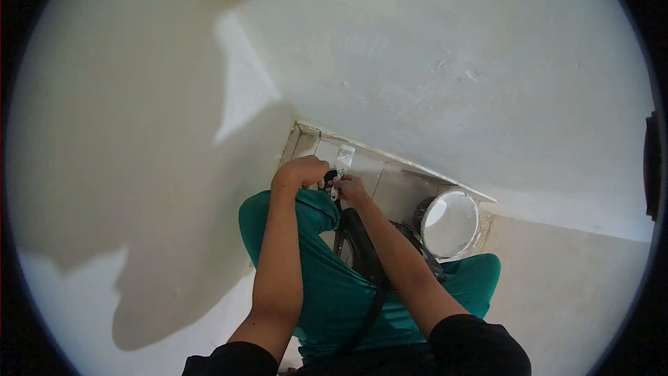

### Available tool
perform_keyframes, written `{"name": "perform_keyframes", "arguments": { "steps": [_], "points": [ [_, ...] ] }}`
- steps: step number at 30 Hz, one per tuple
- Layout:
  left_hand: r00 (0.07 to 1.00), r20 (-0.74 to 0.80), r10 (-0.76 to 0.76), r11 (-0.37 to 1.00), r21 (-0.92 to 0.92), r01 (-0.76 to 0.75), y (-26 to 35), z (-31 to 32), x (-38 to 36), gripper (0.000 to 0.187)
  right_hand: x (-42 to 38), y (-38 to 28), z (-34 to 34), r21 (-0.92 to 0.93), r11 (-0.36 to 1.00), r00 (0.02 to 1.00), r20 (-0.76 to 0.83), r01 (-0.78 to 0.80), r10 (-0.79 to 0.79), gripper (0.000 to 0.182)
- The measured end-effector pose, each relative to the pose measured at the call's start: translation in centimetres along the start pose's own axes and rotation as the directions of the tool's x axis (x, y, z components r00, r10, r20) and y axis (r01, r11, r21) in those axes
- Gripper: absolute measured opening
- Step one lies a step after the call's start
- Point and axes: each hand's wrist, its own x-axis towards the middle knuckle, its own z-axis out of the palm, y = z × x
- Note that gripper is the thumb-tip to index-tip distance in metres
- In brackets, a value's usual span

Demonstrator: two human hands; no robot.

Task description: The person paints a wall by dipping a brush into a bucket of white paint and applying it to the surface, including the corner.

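A paintbrush (344, 160) with a white, paint-covered head points away from me, low in the corner between the walls. My right hand (351, 186) is closed around its paint-smeared handle. Beside it, my left hand (306, 170) is curled above my left knee, its fingers largely turned from view. A small dark thing (330, 178) shows between the two hands; I cannot make out what it is or whether the left fingers grip it. To the right of my right forearm stands a bucket (451, 224) with white paint inside.
Pale walls (417, 76) meet in the corner ahead, above a tiled floor (369, 170) with a raised ledge along the wall. A black object (362, 240) with a strap lies between my green-trousered legs (327, 292). Something dark (652, 167) stands at the far right edge.
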Motion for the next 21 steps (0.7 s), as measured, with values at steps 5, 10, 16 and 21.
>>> {"name": "perform_keyframes", "arguments": {
  "steps": [5, 10, 16, 21],
  "points": [
    [0.999, 0.021, -0.031, 0.999, -0.008, 0.031, 1.0, -0.3, 0.1, 0.042, 3.3, 0.1, 1.1, 0.037, 0.999, 0.999, -0.039, 0.02, -0.018, 0.019],
    [0.997, 0.045, 0.057, 0.993, 0.1, -0.061, 0.2, -0.2, 1.0, 0.042, 5.0, -0.2, 0.9, 0.074, 0.997, 0.999, -0.049, 0.014, -0.01, 0.02],
    [0.985, 0.066, 0.161, 0.979, 0.119, -0.168, -1.2, 0.1, 2.3, 0.047, 5.9, -0.9, 1.4, 0.028, 0.999, 0.998, -0.063, 0.026, -0.024, 0.019],
    [0.998, 0.048, 0.042, 0.998, 0.046, -0.044, 0.2, -0.4, 0.9, 0.046, 4.2, -1.4, 2.2, 0.027, 0.99, 0.991, -0.025, 0.136, -0.135, 0.019]
  ]
}}
